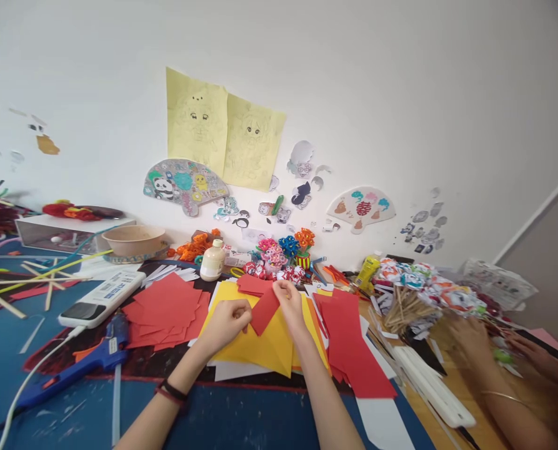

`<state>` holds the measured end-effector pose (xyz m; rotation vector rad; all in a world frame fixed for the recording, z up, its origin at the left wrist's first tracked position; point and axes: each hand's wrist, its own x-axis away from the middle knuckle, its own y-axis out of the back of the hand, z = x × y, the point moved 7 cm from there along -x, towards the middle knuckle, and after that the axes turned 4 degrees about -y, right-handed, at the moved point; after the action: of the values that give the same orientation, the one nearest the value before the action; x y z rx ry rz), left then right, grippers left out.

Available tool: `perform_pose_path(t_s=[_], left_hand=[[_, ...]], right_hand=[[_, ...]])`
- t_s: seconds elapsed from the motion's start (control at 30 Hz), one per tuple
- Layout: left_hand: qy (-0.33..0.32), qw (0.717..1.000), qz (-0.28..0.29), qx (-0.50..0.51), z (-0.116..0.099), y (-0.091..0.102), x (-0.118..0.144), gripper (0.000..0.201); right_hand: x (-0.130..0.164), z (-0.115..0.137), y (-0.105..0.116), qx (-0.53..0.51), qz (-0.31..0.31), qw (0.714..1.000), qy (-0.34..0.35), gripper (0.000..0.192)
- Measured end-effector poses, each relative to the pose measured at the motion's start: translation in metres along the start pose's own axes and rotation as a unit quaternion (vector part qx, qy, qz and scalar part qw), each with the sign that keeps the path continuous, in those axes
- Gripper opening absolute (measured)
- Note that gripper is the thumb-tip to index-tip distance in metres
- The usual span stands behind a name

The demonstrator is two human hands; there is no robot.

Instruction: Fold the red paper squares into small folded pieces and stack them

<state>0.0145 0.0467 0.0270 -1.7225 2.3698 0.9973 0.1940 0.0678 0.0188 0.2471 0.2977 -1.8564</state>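
Red paper strip (264,310) pinched both hands; yellow sheets (264,350) beneath, glue gun (79,365) left.

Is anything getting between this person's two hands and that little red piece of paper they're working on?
Nothing visible does. The left hand and the right hand each already pinch an end of the red paper strip, held just above the yellow sheets, with no object between fingers and paper.
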Motion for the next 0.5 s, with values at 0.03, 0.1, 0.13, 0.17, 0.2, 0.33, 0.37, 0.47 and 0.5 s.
perform_pose_path(t_s=[0.03, 0.1, 0.13, 0.17, 0.2, 0.33, 0.37, 0.47, 0.5], left_hand=[[-0.006, 1.0, 0.002, -0.004, -0.002, -0.001, 0.0, 0.017], [-0.013, 1.0, 0.004, -0.012, -0.004, -0.003, 0.001, 0.017], [-0.013, 1.0, 0.006, -0.015, -0.004, -0.004, 0.001, 0.017], [-0.012, 1.0, 0.008, -0.017, -0.005, -0.005, 0.002, 0.017], [-0.011, 1.0, 0.012, -0.018, -0.004, -0.006, 0.002, 0.017], [-0.012, 0.999, 0.017, -0.025, -0.004, -0.003, 0.001, 0.018], [-0.011, 1.0, 0.013, -0.024, -0.004, -0.001, 0.001, 0.018], [-0.005, 1.0, -0.023, -0.019, -0.001, 0.008, -0.001, 0.019], [-0.001, 0.999, -0.038, -0.021, 0.001, 0.01, -0.001, 0.02]], right_hand=[[0.002, 0.002, -0.006, 0.011, 0.013, 1.0, 0.009, 0.033], [0.006, 0.004, -0.015, 0.028, 0.056, 0.998, 0.009, 0.033], [0.008, 0.003, -0.017, 0.031, 0.077, 0.997, -0.003, 0.031], [0.008, 0.0, -0.017, 0.031, 0.092, 0.995, -0.02, 0.029], [0.007, -0.002, -0.015, 0.028, 0.099, 0.994, -0.038, 0.029], [-0.001, -0.011, 0.008, -0.013, 0.064, 0.995, -0.079, 0.033], [-0.003, -0.012, 0.016, -0.026, 0.039, 0.996, -0.082, 0.033], [-0.006, -0.016, 0.032, -0.06, -0.015, 0.994, -0.086, 0.034], [-0.006, -0.016, 0.031, -0.059, -0.007, 0.995, -0.083, 0.034]])
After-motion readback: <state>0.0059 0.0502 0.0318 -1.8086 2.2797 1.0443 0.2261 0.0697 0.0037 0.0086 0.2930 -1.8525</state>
